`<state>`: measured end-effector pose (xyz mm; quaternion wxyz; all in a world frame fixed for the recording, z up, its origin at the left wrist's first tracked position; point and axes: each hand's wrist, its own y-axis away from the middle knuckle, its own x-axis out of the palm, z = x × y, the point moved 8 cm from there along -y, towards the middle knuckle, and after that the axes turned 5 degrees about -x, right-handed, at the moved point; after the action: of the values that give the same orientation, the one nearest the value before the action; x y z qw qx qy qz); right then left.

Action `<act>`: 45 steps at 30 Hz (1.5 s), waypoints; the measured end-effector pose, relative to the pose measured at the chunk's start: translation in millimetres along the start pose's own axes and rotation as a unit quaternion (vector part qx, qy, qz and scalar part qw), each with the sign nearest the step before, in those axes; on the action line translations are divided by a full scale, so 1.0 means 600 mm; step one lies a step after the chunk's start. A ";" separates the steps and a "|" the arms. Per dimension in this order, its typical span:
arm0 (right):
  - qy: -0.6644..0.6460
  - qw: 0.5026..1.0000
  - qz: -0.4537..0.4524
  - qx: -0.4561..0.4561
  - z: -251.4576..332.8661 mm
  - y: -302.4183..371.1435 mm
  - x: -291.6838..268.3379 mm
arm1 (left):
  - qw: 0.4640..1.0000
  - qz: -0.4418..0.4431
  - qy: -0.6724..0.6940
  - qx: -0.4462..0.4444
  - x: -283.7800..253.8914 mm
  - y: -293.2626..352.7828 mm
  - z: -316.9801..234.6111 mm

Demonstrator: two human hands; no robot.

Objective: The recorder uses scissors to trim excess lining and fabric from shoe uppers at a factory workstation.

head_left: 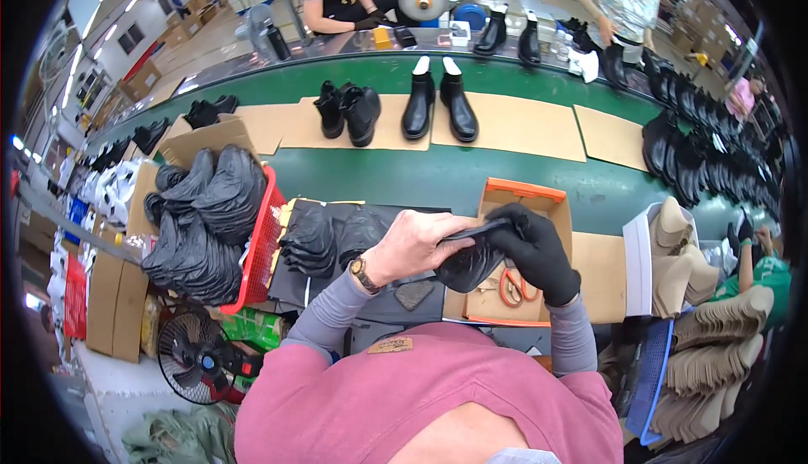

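Observation:
Over the bench in front of me, my left hand (414,243), bare with a wristwatch, and my right hand (535,252), in a black glove, grip a dark, rounded piece (465,270) that looks like a black insole. The left thumb and fingers pinch its upper edge; gloved fingers close over its right end. Beneath the right hand lies an open cardboard box (555,203) with an orange rim, with orange-handled scissors (513,289) inside. Stacks of black insole-like pieces (308,242) rest on a dark mat (387,308) at the left, near a rough grey block (413,295).
A red basket (263,249) at left holds more black pieces. Ahead, black ankle boots (459,109) stand on cardboard on the green conveyor (362,168). At right are a white box (637,266) and beige inserts (715,321). A fan (195,356) stands lower left. Co-workers work beyond the conveyor.

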<state>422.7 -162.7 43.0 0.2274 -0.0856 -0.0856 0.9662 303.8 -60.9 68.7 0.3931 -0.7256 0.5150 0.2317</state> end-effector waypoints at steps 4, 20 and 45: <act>0.452 0.841 -0.172 -0.244 0.099 0.046 -0.023 | 0.984 -0.145 -0.106 -0.002 0.009 -0.010 -0.013; 0.535 0.775 -0.257 -0.216 0.024 0.065 -0.012 | 0.995 -0.091 -0.047 -0.006 0.074 -0.029 -0.007; 0.402 0.869 -0.231 -0.173 0.070 0.086 -0.053 | 0.989 -0.120 0.056 0.069 0.058 -0.053 -0.019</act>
<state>420.0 -228.0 77.3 0.4408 -0.4821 -0.1697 0.7379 345.1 -84.8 60.0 0.4379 -0.7650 0.4601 0.1063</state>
